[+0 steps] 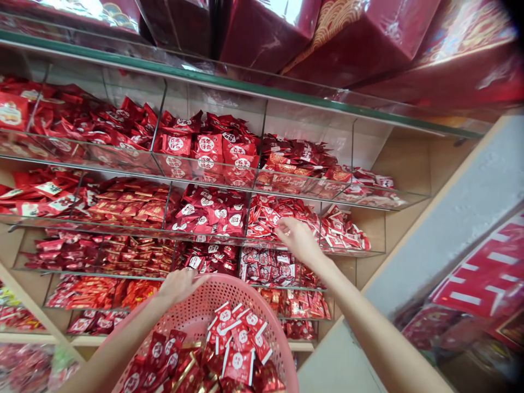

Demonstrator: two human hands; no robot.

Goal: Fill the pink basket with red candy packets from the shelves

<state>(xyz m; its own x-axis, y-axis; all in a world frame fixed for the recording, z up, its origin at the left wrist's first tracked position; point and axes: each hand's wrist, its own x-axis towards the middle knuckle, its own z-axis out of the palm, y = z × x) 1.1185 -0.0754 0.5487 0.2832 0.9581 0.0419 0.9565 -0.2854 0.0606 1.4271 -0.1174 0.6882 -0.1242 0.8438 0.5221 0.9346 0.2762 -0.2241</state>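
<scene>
My left hand (180,285) is closed on the far rim of a pink perforated plastic basket (270,314). Inside the basket lie red-and-white packets (239,341) on the right, dark red packets (158,355) on the left, and some gold-edged ones among them. My right hand (297,236) is raised at a shelf bin of small red-and-white packets (262,215). Its fingers are bent and drawn together at the front of that bin, and whatever they may hold is hidden.
Glass shelves (204,183) with clear dividers carry several rows of red packets. Above them a thick glass shelf edge (245,82) supports large dark red boxes (360,38). A wooden side panel (434,202) and a grey wall (462,202) stand at the right, with red packaging (483,273) beyond.
</scene>
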